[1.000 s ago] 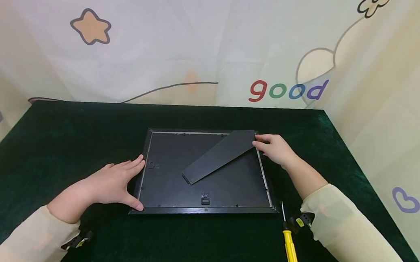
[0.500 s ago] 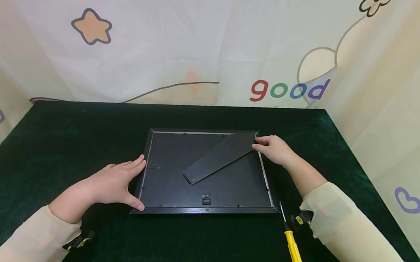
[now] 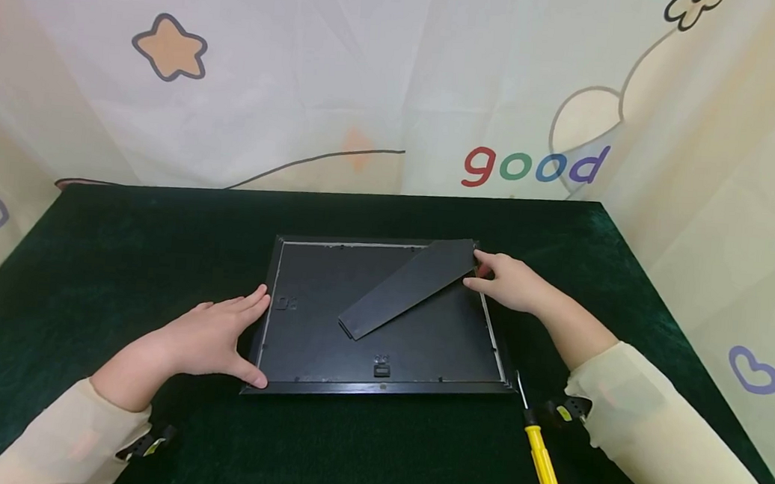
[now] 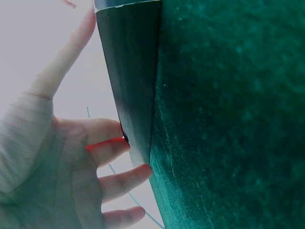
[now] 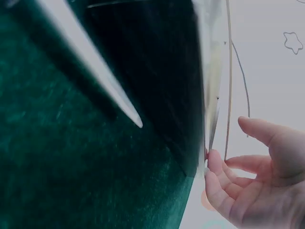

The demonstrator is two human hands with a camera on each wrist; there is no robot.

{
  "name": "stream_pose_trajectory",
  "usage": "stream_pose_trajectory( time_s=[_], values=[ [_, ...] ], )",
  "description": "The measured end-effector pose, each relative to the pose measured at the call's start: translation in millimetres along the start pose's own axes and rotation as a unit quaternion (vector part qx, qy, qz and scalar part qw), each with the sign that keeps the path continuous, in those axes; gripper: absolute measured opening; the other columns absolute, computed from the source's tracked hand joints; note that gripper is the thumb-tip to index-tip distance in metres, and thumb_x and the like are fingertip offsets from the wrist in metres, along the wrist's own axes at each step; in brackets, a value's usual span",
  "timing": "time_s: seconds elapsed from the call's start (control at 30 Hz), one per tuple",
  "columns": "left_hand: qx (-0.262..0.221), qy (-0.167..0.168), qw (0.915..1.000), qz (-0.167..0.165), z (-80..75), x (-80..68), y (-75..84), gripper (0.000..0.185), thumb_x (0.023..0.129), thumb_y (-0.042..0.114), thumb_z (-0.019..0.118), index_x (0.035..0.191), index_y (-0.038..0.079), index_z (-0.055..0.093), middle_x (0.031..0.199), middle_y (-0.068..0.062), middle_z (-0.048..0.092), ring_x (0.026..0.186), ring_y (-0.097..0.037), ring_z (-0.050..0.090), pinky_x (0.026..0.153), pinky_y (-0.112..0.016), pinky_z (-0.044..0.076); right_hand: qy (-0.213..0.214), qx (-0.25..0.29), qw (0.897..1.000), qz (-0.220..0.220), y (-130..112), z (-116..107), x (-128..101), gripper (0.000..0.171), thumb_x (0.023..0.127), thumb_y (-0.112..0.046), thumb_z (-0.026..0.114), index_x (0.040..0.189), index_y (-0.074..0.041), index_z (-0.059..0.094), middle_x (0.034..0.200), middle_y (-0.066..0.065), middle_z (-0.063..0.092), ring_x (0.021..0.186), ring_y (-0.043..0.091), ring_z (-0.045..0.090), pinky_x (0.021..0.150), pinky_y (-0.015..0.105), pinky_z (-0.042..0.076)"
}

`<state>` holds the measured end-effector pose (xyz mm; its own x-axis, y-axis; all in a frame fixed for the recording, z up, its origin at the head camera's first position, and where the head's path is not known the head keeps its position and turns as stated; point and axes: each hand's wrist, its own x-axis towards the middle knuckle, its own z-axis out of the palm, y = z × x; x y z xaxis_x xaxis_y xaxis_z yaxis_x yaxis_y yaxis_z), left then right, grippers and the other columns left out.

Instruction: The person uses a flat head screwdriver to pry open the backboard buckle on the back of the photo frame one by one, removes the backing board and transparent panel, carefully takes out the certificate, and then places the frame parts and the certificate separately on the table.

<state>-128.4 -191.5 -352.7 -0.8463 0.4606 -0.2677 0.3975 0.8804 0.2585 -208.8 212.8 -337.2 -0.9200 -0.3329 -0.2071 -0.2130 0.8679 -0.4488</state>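
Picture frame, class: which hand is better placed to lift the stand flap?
Right. The right hand fingers already touch the stand flap tip; the left hand steadies the picture frame edge.

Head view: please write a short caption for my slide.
Left hand steadies a face-down frame; right hand touches its stand; screwdriver nearby.

The right hand (image 5: pixel 259 183) sets its fingertips (image 5: pixel 213 162) against the dark frame's edge (image 5: pixel 202 119), above the green bench (image 5: pixel 57 157).
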Motion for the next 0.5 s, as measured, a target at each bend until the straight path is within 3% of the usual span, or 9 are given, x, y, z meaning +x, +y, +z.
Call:
stream_pose_trajectory(
  time_s=[0.23,0.5],
  values=[
    [-0.002,0.000,1.0000,0.000,-0.1,0.5,0.0,0.116,0.045,0.073,0.057,0.134,0.006,0.023,0.140,-0.010,0.012,0.123,-0.030,0.021,0.088,-0.059,0.019,-0.017,0.021,1.000,-0.016,6,-5,-21,0.060,0.084,-0.036,0.049,0.130,-0.002,0.031,0.110,0.014,0.049,0.092,0.025,0.046,0.079,0.041,0.041],
    [-0.006,0.002,1.0000,0.001,1.3,0.8,-0.3,0.116,0.045,0.073,0.057,0.134,0.006,0.023,0.139,-0.010,0.013,0.123,-0.029,0.022,0.088,-0.058,0.021,-0.047,0.054,0.997,-0.031,13,-5,-51,0.055,0.085,-0.037,0.047,0.125,-0.001,0.037,0.104,0.010,0.053,0.083,0.019,0.050,0.072,0.033,0.045]
  ],
)
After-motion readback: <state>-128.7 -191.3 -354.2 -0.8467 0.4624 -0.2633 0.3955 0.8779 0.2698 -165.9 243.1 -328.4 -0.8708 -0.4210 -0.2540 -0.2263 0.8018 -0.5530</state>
